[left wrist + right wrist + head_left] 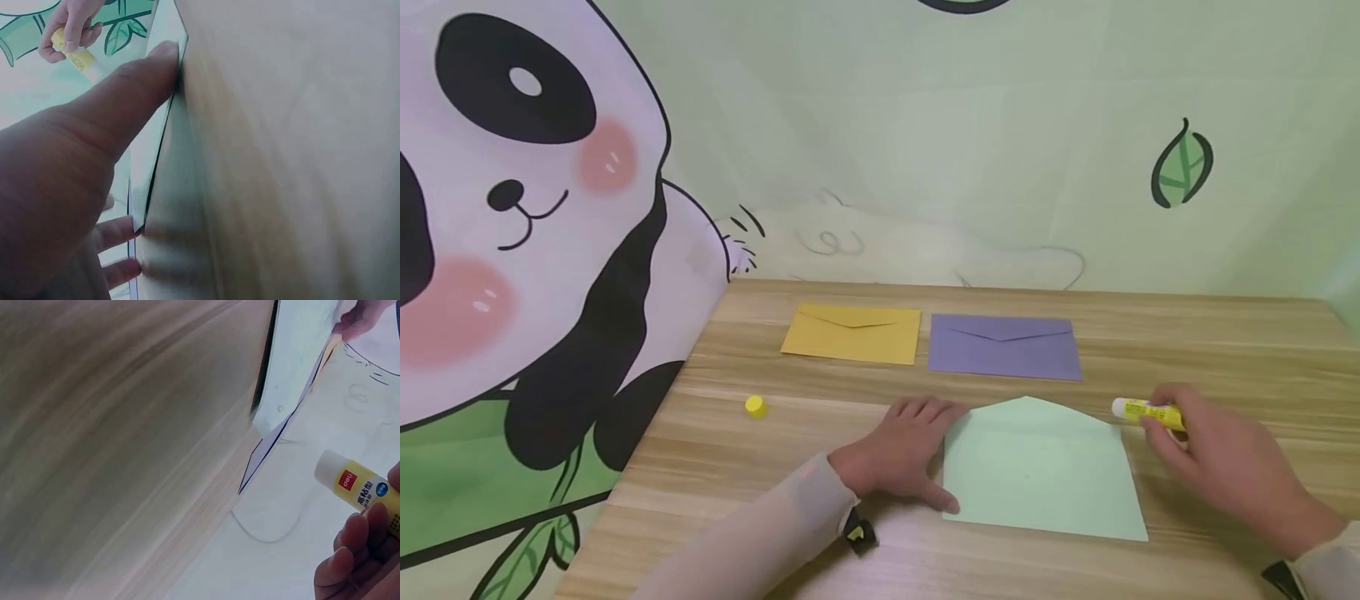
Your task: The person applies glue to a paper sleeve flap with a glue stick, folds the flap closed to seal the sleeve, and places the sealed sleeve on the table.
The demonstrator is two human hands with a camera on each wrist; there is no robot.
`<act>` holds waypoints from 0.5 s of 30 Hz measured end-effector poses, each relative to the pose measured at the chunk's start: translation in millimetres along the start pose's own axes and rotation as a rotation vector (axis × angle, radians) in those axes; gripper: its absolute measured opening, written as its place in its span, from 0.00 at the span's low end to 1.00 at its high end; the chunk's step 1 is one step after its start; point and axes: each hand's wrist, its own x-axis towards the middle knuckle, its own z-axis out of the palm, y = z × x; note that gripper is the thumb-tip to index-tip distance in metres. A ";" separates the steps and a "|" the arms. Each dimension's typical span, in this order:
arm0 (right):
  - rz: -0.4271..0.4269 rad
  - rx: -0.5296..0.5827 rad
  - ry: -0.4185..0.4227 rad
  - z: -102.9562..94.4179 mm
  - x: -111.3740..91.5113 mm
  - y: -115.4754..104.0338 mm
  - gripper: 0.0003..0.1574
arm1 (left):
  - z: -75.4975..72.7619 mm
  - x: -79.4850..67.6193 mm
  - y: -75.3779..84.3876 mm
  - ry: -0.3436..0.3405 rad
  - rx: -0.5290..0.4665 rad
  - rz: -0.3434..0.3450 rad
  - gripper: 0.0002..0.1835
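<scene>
A light green envelope (1041,475) lies on the table with its flap opened away from the person. My left hand (913,454) rests on its left edge, thumb near the lower left corner and fingers spread at the upper left; the left wrist view shows the thumb (134,84) pressing the paper. My right hand (1221,458) holds a yellow glue stick (1150,411) just off the envelope's upper right corner. The glue stick's white end points left, and its cap is off. In the right wrist view, curled fingers (365,540) surround the yellow barrel.
A yellow envelope (852,335) and a purple envelope (1003,350) lie side by side toward the back of the wooden table (1240,350). The small yellow cap (756,407) stands at the left. Behind the table hangs a panda-printed cloth (925,150).
</scene>
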 end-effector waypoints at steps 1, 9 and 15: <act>0.005 0.001 0.000 -0.1 -0.3 0.6 0.15 | 0.5 0.0 -0.2 0.008 -0.003 0.017 0.67; -0.001 0.011 0.029 -0.4 -2.1 1.5 0.14 | -5.0 -2.7 2.6 0.073 0.040 0.072 0.59; -0.009 0.020 0.041 -1.0 -3.1 1.4 0.14 | -5.8 -4.5 1.4 0.020 0.047 0.050 0.53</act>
